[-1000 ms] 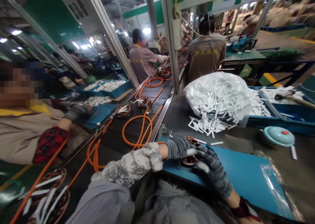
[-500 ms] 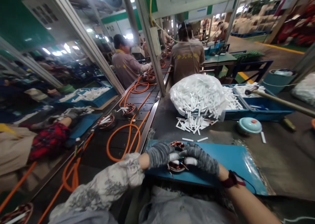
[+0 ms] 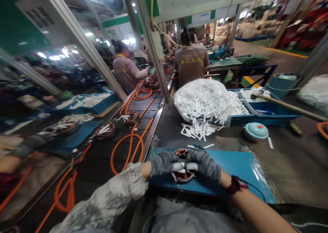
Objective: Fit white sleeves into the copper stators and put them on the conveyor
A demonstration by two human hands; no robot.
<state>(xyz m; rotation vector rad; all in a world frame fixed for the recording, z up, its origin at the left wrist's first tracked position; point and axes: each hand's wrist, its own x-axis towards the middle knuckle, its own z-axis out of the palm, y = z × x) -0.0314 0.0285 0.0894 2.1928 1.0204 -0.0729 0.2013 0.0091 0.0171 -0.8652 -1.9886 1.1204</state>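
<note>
A round motor stator (image 3: 186, 177) with reddish-brown copper windings lies on a blue mat (image 3: 230, 161) in front of me. Both of my hands wear grey knit gloves with white-wrapped digits. From the left, my left hand (image 3: 165, 163) reaches over the stator, fingers closed in a pinch at its middle. Opposite it, my right hand (image 3: 203, 163) is closed too, its white-wrapped digit nearly touching the left one. Wires of the stator run between the fingertips, partly hidden by the gloves. Thin wire ends (image 3: 176, 181) stick out at the near left rim.
A clear bag of white tubes (image 3: 202, 99) spills onto the bench beyond the mat. Blue bins (image 3: 276, 118), a light-blue lidded bowl (image 3: 256, 131) and a hammer-like tool (image 3: 289, 105) are right. Left, a conveyor (image 3: 123, 171) carries stators and orange cables (image 3: 128, 135); co-workers sit along it.
My hands have drawn closer over the stator, their white-wrapped digits now almost meeting. At the left, a co-worker's gloved hand now reaches beside another stator. The view has shifted slightly.
</note>
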